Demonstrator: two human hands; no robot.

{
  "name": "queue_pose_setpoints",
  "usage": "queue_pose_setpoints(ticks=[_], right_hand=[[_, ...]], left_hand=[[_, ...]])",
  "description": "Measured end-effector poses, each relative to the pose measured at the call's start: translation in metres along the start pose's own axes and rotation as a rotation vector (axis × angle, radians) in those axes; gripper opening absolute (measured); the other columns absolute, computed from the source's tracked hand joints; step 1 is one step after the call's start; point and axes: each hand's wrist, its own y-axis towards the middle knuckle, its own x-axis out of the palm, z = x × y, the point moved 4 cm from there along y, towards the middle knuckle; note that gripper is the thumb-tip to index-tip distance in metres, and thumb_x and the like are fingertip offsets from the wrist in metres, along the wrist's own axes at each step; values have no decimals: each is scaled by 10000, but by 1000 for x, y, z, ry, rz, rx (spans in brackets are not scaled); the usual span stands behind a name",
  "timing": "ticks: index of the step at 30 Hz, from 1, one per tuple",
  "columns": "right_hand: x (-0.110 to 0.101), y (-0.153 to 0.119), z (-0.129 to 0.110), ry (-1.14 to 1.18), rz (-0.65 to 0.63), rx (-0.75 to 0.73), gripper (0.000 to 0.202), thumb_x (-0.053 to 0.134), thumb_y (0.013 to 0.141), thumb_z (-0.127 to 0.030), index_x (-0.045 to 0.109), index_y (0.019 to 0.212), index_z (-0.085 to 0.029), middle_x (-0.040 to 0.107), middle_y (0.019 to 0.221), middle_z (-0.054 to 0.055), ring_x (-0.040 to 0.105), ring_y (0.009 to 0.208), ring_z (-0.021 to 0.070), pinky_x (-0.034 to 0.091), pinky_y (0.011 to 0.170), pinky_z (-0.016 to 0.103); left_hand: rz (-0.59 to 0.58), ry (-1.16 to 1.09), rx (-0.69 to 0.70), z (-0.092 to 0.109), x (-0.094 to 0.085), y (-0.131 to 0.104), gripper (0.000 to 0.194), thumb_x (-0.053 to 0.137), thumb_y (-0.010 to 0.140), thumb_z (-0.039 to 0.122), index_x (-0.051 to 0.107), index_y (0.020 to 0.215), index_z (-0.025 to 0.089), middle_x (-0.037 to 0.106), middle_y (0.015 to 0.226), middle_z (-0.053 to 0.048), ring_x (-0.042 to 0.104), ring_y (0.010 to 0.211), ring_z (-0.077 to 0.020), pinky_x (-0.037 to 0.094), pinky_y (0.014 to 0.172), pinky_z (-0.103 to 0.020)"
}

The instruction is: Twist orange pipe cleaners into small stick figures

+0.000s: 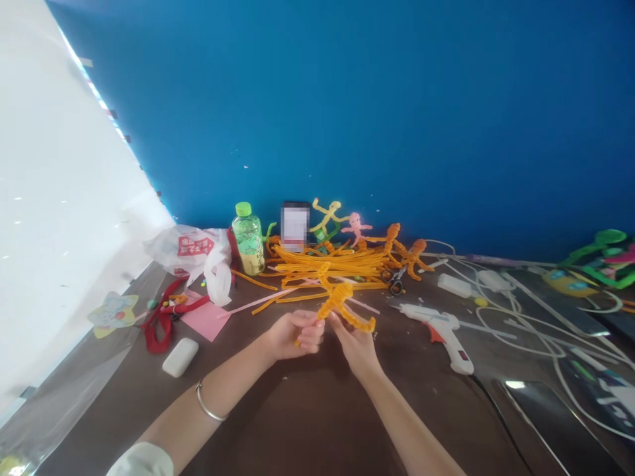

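Item: half-made orange pipe-cleaner figure [341, 301], held above the dark brown surface [307, 423]. It rose toward twelve o'clock from both hands, long axis tilted slightly right. Left hand [294, 336] was clenched on its lower stem; right hand [358, 344] pinched a limb from four o'clock. Loose orange pipe-cleaner pile [327, 263] lay beyond, at twelve o'clock; white glue gun [439, 326] at three.

left arm: wearing a thin silver bangle [207, 404] at the wrist | left sleeve [141, 461]: showing pale white fabric, pushed up near the elbow | right arm: showing bare, wearing nothing visible | both hands: wearing no gloves or rings visible
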Motion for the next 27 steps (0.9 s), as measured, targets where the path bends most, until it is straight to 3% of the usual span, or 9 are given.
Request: queue_pose_setpoints(ticks=[5,9,16,19,22,24,27], right_hand=[[7,-4,7,172,-149,108,229,578,753,-397,659,771,-184,612,750,33,530,700,168,434,685,294],[11,-6,6,246,-194,141,251,593,739,-410,654,866,-203,622,792,36,542,744,169,430,739,293],[13,-8,-8,335,-298,141,234,612,712,-429,645,828,-227,613,777,26,549,733,170,430,776,313],[7,-4,-1,277,-215,151,218,605,721,-417,630,750,-202,594,710,19,538,682,163,442,718,302],[3,1,8,231,-103,165,247,595,726,-425,620,759,-181,607,747,35,549,725,179,447,708,307],[4,3,11,234,-77,182,277,587,728,-436,623,804,-172,617,785,48,560,763,198,451,724,331],[5,2,10,218,5,182,281,597,721,-425,621,841,-172,622,787,48,566,775,211,452,729,351]], left_hand=[[-64,-200,-186,-6,7,-7,233,528,676,110,353,524,135,155,465,82,116,353,-10,145,347,-122],[-91,-240,-274,-13,6,-7,291,540,644,144,284,505,156,120,460,92,71,339,-4,118,327,-121],[-89,-196,-286,-16,7,-8,302,537,641,176,266,506,165,100,454,95,54,339,-8,82,321,-127],[-21,-70,-170,-9,8,-4,204,531,687,225,370,582,157,143,466,91,108,361,-24,144,350,-141],[103,196,76,-5,6,3,174,576,701,269,442,731,162,188,456,103,152,371,-33,191,380,-156],[239,429,217,-6,1,7,239,603,705,324,429,775,175,263,453,105,224,373,-42,262,403,-176],[522,778,392,-4,-8,3,292,496,767,449,394,887,203,375,484,94,351,384,-77,319,439,-215]])
